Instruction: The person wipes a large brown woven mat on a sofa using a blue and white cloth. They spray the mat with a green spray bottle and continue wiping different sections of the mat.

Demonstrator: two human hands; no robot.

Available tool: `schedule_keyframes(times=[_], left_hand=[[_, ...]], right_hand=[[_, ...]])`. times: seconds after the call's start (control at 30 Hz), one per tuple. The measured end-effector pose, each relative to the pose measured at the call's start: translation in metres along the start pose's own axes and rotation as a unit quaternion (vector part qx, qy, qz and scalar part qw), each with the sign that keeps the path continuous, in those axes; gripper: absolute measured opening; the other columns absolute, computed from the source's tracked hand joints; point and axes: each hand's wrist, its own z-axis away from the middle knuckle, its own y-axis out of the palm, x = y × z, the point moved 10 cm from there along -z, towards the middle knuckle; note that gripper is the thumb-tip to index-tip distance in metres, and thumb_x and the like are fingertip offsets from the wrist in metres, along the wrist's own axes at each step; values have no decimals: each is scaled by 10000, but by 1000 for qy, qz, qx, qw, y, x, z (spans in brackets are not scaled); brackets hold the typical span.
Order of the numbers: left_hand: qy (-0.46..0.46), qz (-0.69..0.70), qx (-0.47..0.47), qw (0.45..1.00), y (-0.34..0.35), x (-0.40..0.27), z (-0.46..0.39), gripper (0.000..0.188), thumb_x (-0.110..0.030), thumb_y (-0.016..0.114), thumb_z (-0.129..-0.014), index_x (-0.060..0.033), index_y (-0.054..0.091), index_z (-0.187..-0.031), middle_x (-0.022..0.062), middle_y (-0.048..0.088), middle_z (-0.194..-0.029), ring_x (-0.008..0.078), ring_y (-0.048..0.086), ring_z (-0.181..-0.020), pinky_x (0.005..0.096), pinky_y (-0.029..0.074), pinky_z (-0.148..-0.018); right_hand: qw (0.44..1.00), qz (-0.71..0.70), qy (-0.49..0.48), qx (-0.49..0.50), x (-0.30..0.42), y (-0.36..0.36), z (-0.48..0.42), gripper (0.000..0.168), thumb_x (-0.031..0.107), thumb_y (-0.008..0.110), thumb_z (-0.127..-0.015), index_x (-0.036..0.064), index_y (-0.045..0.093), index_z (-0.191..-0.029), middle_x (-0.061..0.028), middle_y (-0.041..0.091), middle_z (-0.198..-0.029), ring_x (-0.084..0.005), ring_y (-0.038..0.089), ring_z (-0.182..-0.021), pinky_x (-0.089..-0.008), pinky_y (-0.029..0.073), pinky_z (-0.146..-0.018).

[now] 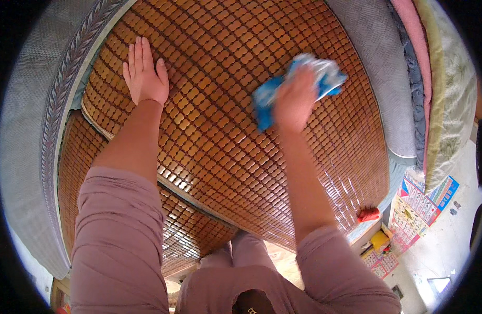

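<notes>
A brown bamboo tile mat [209, 129] covers the bed in front of me. My left hand [148, 80] lies flat on the mat at the upper left, its fingers stretched out and nothing in it. To the right, my right hand [296, 102] presses a blue and white cloth [270, 92] against the mat. Both this hand and the cloth look blurred. The cloth is bunched, and part of it is hidden under the hand.
A grey padded border [88, 43] runs along the left. Grey padding [366, 47], a pink layer [417, 59] and a greenish-yellow cover [449, 94] line the right. A small red item [367, 214] lies on the mat's right corner. Printed charts [419, 208] hang beyond.
</notes>
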Motion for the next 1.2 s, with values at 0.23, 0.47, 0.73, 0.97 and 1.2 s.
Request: schedule_keyframes(times=[0.23,0.47,0.73,0.97,1.2], left_hand=[[20,-4,-12,1000,4,-4,-3,606,-436,253,-1084,-242,128,-1645,-39,148,-1702,178,129,-1564,407,101,-1268],[27,-17,8,999,5,0,-3,606,-435,256,-1096,-219,112,-1644,-14,120,-1706,193,116,-1567,435,113,-1270],[73,103,236,964,-53,25,7,517,-292,503,-1063,-117,408,-1540,95,355,-1626,295,302,-1510,391,294,-1217],[-67,102,77,990,-229,66,214,574,-47,651,-934,-73,465,-1477,171,478,-1516,360,432,-1415,507,331,-1165],[-149,-160,218,951,-227,178,278,705,-30,690,-865,-103,417,-1510,149,449,-1523,345,402,-1427,562,246,-1215]], right_hand=[[896,-19,-202,394,143,12,308,609,185,593,-902,122,469,-1495,-67,373,-1601,-243,348,-1471,-428,349,-1139],[910,-144,-189,338,134,-14,324,510,73,579,-863,116,583,-1372,-57,503,-1499,-199,458,-1400,-409,400,-1091],[915,-332,209,93,71,-56,220,284,55,467,-1017,50,605,-1265,-116,642,-996,-188,624,-874,-342,517,-807],[886,-454,16,96,190,-52,169,748,150,666,-936,10,275,-1559,-272,330,-1538,-397,412,-1371,-485,329,-1144],[878,-355,-109,301,230,-32,285,526,115,702,-880,69,542,-1379,-238,497,-1422,-456,465,-1311,-513,369,-1124]])
